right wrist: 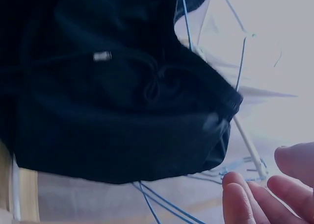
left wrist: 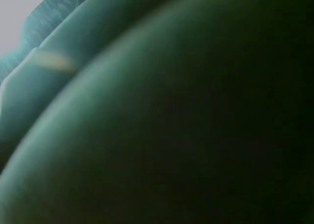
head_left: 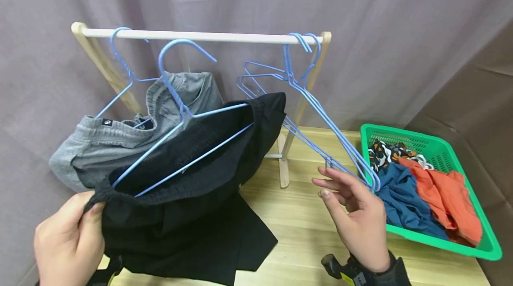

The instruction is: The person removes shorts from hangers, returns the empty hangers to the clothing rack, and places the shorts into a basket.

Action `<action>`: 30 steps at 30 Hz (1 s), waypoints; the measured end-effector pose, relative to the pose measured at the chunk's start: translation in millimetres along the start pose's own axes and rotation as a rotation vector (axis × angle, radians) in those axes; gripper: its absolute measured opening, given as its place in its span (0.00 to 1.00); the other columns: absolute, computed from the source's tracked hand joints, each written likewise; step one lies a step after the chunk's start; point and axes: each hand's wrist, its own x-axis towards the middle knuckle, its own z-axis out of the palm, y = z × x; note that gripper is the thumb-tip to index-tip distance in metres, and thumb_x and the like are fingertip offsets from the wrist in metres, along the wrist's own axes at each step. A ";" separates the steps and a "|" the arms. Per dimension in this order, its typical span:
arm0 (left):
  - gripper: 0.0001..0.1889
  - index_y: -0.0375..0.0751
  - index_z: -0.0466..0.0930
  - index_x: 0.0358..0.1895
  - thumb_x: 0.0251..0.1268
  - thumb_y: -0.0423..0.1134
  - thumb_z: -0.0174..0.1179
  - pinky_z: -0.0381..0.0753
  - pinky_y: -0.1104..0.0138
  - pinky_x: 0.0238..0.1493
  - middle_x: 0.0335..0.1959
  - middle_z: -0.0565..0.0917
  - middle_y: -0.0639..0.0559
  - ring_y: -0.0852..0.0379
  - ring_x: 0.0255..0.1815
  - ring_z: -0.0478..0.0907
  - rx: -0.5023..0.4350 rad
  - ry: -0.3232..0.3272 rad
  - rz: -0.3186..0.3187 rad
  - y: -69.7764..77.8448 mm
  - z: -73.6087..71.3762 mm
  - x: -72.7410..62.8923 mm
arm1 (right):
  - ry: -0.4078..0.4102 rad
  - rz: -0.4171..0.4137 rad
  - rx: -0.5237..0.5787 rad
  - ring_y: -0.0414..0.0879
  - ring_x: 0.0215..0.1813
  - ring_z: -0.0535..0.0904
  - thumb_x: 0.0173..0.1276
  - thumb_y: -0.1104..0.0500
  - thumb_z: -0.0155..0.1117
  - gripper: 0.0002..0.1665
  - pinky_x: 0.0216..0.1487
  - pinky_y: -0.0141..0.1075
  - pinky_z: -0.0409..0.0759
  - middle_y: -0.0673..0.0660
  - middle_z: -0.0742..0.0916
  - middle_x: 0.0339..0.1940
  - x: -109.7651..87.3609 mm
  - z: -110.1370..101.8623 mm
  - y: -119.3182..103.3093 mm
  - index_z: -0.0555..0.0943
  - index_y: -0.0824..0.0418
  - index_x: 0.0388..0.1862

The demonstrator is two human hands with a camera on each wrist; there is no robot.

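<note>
My left hand (head_left: 70, 237) pinches the left end of the waistband of a pair of black shorts (head_left: 176, 223). A blue wire hanger (head_left: 158, 145) runs inside that waistband, its hook overlapping the rod's lower edge in the head view. My right hand (head_left: 354, 214) is apart from the shorts, fingers loosely bent with nothing in them. In the right wrist view, its fingers (right wrist: 240, 204) show at the lower right, beyond the black shorts (right wrist: 113, 131) with a drawstring at the waist. Dark, blurred surfaces fill the left wrist view.
Grey shorts (head_left: 116, 143) hang on another blue hanger (head_left: 130, 72) at the left of the white rod (head_left: 200, 36). Several bare blue hangers (head_left: 320, 112) hang at its right end. A green basket (head_left: 490, 246) holding blue, orange and patterned clothes stands right on the wooden table (head_left: 296, 237).
</note>
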 end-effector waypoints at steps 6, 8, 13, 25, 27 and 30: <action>0.33 0.29 0.85 0.33 0.83 0.61 0.60 0.69 0.84 0.44 0.36 0.86 0.72 0.74 0.29 0.78 -0.080 -0.064 0.088 -1.6 -2.0 1.2 | 0.026 0.097 -0.100 0.43 0.60 0.90 0.69 0.83 0.68 0.34 0.56 0.30 0.85 0.63 0.88 0.66 4.9 -13.2 4.3 0.82 0.65 0.72; 0.32 0.28 0.85 0.32 0.83 0.59 0.60 0.69 0.85 0.45 0.35 0.86 0.69 0.74 0.31 0.79 -0.125 -0.082 0.112 -0.7 -1.9 1.8 | 0.017 0.098 -0.122 0.43 0.62 0.89 0.69 0.83 0.68 0.37 0.57 0.30 0.85 0.63 0.87 0.69 7.1 -16.7 5.2 0.79 0.64 0.75; 0.27 0.24 0.83 0.33 0.84 0.50 0.61 0.71 0.84 0.47 0.39 0.88 0.68 0.78 0.38 0.80 -0.268 -0.118 0.138 3.7 0.2 3.3 | -0.037 0.076 -0.129 0.43 0.71 0.83 0.72 0.82 0.64 0.45 0.59 0.28 0.83 0.63 0.80 0.77 12.1 -24.8 4.1 0.68 0.61 0.85; 0.26 0.30 0.86 0.38 0.89 0.52 0.54 0.75 0.78 0.55 0.37 0.87 0.52 0.71 0.46 0.81 -0.353 -0.290 0.267 -1.3 31.9 0.7 | 0.042 -0.101 -0.206 0.36 0.39 0.80 0.76 0.78 0.64 0.16 0.40 0.24 0.74 0.51 0.90 0.49 12.2 -35.5 4.9 0.88 0.71 0.59; 0.26 0.33 0.87 0.39 0.90 0.52 0.52 0.76 0.75 0.50 0.34 0.85 0.51 0.69 0.41 0.80 -0.331 -0.305 0.276 -1.7 40.3 1.9 | 0.047 -0.106 -0.237 0.36 0.36 0.78 0.73 0.80 0.66 0.15 0.37 0.25 0.72 0.52 0.90 0.47 12.4 -36.2 5.0 0.90 0.69 0.52; 0.26 0.36 0.87 0.39 0.90 0.54 0.51 0.73 0.70 0.39 0.31 0.80 0.54 0.65 0.33 0.74 -0.298 -0.302 0.291 -0.3 51.0 5.1 | 0.052 -0.099 -0.251 0.35 0.31 0.74 0.69 0.82 0.69 0.16 0.33 0.26 0.70 0.53 0.90 0.43 11.7 -37.4 3.6 0.91 0.69 0.49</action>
